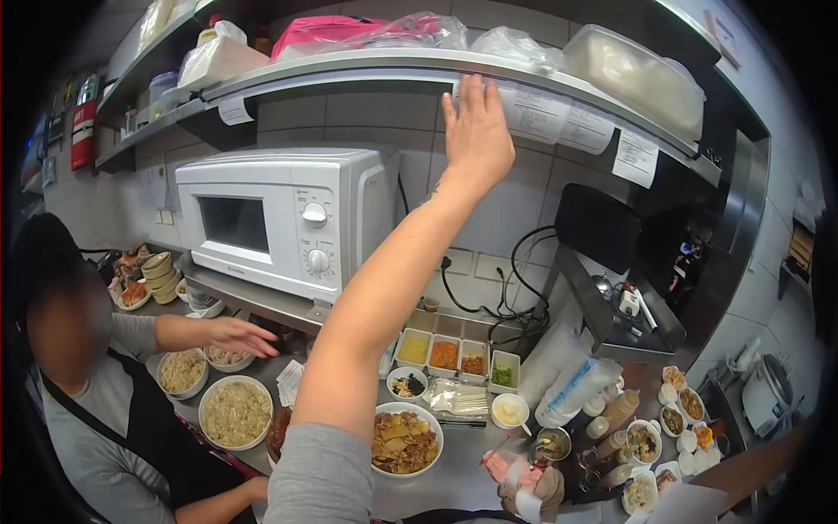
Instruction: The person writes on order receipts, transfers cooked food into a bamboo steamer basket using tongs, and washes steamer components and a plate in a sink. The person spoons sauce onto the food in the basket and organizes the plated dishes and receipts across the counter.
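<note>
A grey sleeve [321,472] lies nearest, its arm stretched up to the left hand [480,138], whose fingers [476,94] are straight and slightly apart against the paper slips [539,113] along the shelf's [349,67] front edge; whether they pinch one, I cannot tell.

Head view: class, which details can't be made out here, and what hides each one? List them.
Writing on the tickets: head view, too small to read.
Palm of the left hand: head view, turned away, behind the back of the hand.
Inside of the microwave: head view, behind the dark door window.
Rest of the dark red food: head view, behind the raised arm's sleeve.
</note>
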`<state>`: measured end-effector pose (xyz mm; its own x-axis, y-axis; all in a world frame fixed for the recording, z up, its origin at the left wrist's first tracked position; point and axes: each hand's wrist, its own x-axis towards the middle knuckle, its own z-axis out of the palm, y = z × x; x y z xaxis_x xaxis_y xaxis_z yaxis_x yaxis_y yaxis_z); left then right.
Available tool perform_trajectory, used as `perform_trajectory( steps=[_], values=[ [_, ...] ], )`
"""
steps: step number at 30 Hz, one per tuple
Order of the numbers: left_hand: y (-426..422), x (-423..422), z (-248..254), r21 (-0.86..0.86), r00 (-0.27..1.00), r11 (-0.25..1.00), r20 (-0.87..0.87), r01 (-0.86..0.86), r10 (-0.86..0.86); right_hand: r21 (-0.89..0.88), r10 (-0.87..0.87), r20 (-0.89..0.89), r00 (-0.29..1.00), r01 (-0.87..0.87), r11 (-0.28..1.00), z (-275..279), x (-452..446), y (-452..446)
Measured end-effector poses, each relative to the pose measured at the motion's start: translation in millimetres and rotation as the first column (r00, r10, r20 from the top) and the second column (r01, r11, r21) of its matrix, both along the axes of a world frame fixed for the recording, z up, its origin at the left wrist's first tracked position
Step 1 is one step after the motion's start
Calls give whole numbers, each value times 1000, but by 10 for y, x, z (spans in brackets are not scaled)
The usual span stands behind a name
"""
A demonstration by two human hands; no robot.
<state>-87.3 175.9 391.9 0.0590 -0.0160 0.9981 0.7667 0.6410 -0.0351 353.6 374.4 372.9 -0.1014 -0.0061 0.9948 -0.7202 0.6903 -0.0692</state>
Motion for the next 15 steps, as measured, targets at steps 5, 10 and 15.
perform_trajectory(
  steps=[5, 10, 15],
  values=[
    [-203, 672, -292, 75, 743, 758, 155, 648, -651, -78, 61, 287, 956, -40, 996, 187, -506, -235],
    [-552, 1894, -1174, 344, -449, -632, 894, 694, -6, -383, 377, 718, 585, -121, 916, 134, -1529, -95],
    [-211, 2551, -1846, 611, -694, -583, 711, 536, 108, -421, 428, 772, 470, -127, 898, -182, -1851, -285]
  ],
)
